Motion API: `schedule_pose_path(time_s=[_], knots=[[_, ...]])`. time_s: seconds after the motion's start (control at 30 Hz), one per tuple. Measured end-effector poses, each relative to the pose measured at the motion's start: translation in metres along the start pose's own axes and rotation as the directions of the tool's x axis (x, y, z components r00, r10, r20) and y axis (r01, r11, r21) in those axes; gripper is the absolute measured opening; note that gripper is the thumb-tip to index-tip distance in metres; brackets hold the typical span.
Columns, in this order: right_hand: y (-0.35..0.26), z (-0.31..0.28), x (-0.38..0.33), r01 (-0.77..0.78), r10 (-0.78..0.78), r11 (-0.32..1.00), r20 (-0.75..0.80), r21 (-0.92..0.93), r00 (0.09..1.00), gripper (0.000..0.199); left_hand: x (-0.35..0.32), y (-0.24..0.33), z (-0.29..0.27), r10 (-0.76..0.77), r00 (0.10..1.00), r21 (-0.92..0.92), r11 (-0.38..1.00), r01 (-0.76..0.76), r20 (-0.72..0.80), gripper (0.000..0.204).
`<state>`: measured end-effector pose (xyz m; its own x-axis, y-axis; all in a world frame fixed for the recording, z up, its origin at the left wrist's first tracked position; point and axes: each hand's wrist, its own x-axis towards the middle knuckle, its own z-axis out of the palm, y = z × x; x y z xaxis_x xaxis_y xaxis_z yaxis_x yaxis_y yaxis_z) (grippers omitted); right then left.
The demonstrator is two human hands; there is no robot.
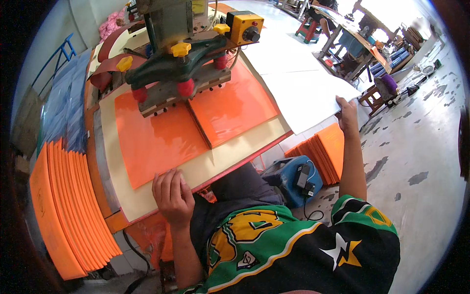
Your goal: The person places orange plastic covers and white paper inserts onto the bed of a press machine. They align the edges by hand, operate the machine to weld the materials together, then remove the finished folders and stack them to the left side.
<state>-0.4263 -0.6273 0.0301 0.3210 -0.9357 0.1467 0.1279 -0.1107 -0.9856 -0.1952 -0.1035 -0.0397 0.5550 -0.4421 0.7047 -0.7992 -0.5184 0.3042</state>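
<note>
Toward two o'clock from the centre of the view, a white sheet (308, 98) slopes down just beside the orange; whether it is single or layered, I cannot tell. The right hand (346, 116), at half past two, has its grip clamped on the sheet's near right corner, thumb on top.

From nine to twelve o'clock lie two orange panels, a left panel (156, 142) and a right panel (230, 110), with a dark strip (199, 125) between them. Both rest on a cream board (245, 145) with a red near edge. At eight o'clock the left hand (174, 198) lies over that edge, fingertips by the left panel's near side; its grip is loose, fingers close together, clamped on nothing visible.

Above the panels, at eleven o'clock, hangs a dark green press head (164, 73) with yellow knobs (181, 49) and red cylinders (186, 88). A yellow control box (244, 28) sits at twelve.

Farther out, an orange stack (73, 210) leans at eight o'clock and a second stack (323, 152) stands at three. A blue container (291, 179) carries a black adapter (302, 175) at four. Toward one o'clock, a seated person (323, 25) is beside a far tabletop (364, 41).
</note>
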Motion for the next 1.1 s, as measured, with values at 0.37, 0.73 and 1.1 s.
schedule_pose_path(time_s=[0.37, 0.73, 1.1], knots=[[-0.074, 0.045, -0.086, -0.099, 0.052, 0.946, 0.156, 0.310, 0.986, 0.041, 0.007, 0.085, -0.003, 0.032, 0.903, -0.812, 0.452, 0.368, 0.427, 0.030], [-0.143, 0.036, -0.109, -0.004, 0.055, 0.998, 0.983, -0.056, -0.173, 0.039, 0.014, 0.165, 0.042, 0.383, 0.517, -0.082, -0.739, 0.668, 0.765, 0.090], [-0.014, 0.061, 0.077, 0.573, -0.154, 0.567, 0.607, -0.592, 0.780, 0.062, -0.006, 0.167, 0.059, 0.173, 0.274, -0.111, -0.623, 0.775, 0.946, 0.048]])
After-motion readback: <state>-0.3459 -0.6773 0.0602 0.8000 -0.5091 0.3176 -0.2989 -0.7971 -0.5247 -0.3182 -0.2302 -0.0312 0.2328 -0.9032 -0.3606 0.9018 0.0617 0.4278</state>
